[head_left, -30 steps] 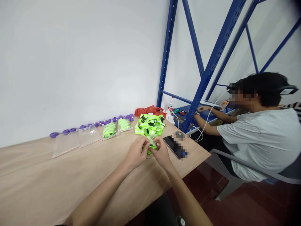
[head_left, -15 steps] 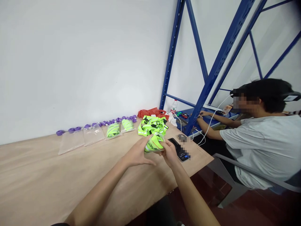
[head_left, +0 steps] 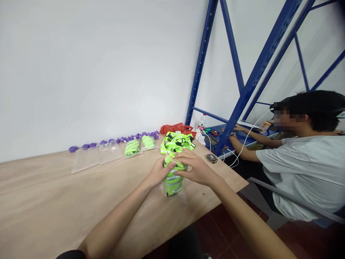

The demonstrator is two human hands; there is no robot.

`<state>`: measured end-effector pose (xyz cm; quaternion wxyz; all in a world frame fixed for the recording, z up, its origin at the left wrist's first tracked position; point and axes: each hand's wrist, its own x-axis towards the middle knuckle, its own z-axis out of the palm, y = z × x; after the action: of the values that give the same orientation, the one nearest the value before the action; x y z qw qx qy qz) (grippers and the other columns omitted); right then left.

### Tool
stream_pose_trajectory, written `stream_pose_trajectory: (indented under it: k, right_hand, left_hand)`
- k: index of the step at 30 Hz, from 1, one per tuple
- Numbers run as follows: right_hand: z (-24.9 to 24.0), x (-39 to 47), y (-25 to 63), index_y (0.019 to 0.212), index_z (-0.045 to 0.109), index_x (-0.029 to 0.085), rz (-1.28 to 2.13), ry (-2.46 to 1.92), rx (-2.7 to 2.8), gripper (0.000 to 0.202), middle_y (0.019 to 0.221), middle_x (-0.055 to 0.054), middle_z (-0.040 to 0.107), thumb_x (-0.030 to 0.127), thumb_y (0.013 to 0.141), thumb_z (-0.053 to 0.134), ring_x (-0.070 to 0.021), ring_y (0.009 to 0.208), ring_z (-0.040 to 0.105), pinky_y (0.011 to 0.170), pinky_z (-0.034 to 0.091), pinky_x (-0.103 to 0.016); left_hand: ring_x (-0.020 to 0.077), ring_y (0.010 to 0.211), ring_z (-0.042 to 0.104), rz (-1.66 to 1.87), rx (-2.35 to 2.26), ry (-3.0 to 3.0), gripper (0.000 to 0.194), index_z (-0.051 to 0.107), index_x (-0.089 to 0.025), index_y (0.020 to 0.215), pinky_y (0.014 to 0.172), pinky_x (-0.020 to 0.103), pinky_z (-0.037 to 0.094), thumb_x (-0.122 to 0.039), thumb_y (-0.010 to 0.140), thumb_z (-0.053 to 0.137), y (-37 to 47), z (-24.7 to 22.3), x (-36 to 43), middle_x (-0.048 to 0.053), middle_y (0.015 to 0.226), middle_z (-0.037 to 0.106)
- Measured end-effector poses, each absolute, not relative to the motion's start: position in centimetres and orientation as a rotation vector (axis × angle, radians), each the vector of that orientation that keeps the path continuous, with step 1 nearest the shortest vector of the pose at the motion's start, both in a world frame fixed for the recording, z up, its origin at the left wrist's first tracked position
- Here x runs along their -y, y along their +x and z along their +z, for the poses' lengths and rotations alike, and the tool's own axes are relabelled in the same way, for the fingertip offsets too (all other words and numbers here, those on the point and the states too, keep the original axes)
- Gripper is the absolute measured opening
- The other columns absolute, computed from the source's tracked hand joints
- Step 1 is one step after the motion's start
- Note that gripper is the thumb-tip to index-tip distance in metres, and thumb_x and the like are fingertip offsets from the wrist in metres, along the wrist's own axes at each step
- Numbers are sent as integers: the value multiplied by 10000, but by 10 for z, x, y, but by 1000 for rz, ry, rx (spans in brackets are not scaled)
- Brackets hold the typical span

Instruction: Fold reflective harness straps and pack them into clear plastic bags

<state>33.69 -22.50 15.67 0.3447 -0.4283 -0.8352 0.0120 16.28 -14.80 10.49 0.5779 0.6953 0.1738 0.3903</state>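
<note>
A clear plastic bag with a folded neon-green reflective strap (head_left: 173, 184) in it is between my two hands above the table. My left hand (head_left: 159, 172) grips its left side, thumb across the front. My right hand (head_left: 195, 166) lies over its upper right part, fingers bent against the bag. Just behind is a loose pile of neon-green straps (head_left: 176, 141) with black buckles. To the left lie two filled bags, one bag of green strap (head_left: 132, 147) and another bag of green strap (head_left: 148, 141), beside flat clear bags (head_left: 86, 160).
Purple rolls (head_left: 93, 145) line the wall edge of the wooden table (head_left: 54, 194). A red bag (head_left: 175, 128), a bottle (head_left: 202, 121) and a round dark object (head_left: 211, 158) are near the blue rack (head_left: 230, 124). A person (head_left: 304, 169) sits at right.
The bagged strap now hangs lower and upright, showing more of its length. My right hand has moved over its top. The phone on the table is no longer visible. The view has shifted slightly.
</note>
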Motion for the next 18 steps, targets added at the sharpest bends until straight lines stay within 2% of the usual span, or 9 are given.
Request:
stream_pose_trajectory:
  k: [3,7,10,14,18]
  right_hand:
    - [167,225,335,905,743,250,61,-1097,2277,156,978,-61,753,399,859,747,-268,997,658,953,446,-468]
    - [179,230,333,748,708,237,101,-1127,2355,192,854,-29,738,397,832,776,-243,905,625,896,414,-427]
    - [181,232,336,676,678,230,199,-1144,2359,256,749,-11,690,407,841,762,-214,824,597,853,411,-382]
    - [176,230,340,684,677,223,275,-1211,2173,305,657,2,608,470,859,721,-182,699,557,701,414,-314]
    - [170,222,339,729,701,221,403,-1195,1938,295,702,-10,650,497,825,745,-187,705,592,665,456,-311]
  left_hand:
    - [301,1094,664,940,-376,1601,624,697,-149,1171,958,406,515,-661,817,658,163,109,153,112,1150,737]
    - [294,1101,667,943,-371,1568,520,735,-162,1090,994,398,499,-608,829,680,162,111,157,98,1128,746]
    - [285,1073,678,867,-352,1571,498,752,-157,1051,964,382,513,-601,838,675,158,112,155,101,1111,752]
    - [285,959,704,765,-365,1595,558,771,-143,995,842,372,553,-660,851,619,153,117,148,102,998,772]
    - [287,1011,689,774,-351,1637,561,758,-155,1026,849,376,552,-668,856,607,147,119,137,99,1022,763]
